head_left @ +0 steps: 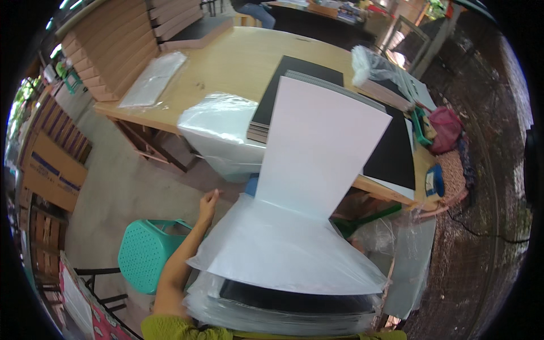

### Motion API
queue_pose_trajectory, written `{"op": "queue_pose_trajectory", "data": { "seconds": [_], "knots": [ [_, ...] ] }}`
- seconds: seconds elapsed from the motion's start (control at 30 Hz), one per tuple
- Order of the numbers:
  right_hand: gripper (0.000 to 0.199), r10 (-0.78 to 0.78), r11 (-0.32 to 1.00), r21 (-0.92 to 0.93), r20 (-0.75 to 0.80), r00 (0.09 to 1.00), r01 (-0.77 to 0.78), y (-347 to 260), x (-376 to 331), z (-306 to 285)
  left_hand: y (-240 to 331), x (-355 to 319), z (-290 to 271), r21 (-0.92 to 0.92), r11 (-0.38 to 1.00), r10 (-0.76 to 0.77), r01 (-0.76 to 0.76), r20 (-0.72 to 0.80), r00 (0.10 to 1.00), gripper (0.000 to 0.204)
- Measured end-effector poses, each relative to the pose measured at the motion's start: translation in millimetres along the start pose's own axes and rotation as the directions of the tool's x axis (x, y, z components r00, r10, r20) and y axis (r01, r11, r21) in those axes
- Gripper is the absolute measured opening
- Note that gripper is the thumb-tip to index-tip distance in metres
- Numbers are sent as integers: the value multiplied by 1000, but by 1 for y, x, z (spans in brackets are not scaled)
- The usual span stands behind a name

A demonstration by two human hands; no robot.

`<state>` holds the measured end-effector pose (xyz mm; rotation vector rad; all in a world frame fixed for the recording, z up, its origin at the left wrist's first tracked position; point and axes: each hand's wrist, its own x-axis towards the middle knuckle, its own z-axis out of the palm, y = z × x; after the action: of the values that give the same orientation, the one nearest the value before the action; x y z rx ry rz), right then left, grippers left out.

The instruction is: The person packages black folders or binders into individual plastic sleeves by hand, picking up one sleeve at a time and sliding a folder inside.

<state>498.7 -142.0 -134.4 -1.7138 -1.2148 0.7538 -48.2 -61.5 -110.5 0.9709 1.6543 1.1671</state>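
Observation:
A large white sheet (pixel 323 141) leans against the table edge, its lower end meeting a clear plastic sleeve (pixel 289 249) spread over my lap. Whether the sheet continues inside the sleeve is hard to tell. Beneath it lies a stack of plastic-wrapped boards (pixel 294 297), black at its front. My left hand (pixel 208 205) is raised left of the sleeve, fingers curled closed, with nothing visible in them. Only a small patch of my right hand (pixel 357 245) shows at the sleeve's right edge; its fingers are hidden.
Black boards (pixel 306 71) are stacked on the wooden table (pixel 221 62), with clear plastic bags (pixel 218 122) hanging over its edge. Tall brown cartons (pixel 107 56) stand at the far left. A green stool (pixel 144 255) is beside my left arm. A blue tape roll (pixel 434 181) sits at right.

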Motion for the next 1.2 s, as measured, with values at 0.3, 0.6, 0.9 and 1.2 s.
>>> {"op": "queue_pose_trajectory", "data": {
  "seconds": [0.3,0.6,0.9,1.2],
  "knots": [
    [31,-104,992,115,458,883,58,-83,26,62,173,102,-30,463,761,647,-454,-592,480,19],
    [17,-193,935,-334,-199,961,118,-35,68,-73,185,137,-63,801,584,687,-132,-402,606,9],
    [13,-769,393,53,567,296,918,-484,94,43,229,81,-83,602,562,824,-567,-353,442,16],
    [29,-726,473,310,667,166,824,-509,152,286,265,46,-50,888,-72,997,-454,81,1,19]
  ]
}}
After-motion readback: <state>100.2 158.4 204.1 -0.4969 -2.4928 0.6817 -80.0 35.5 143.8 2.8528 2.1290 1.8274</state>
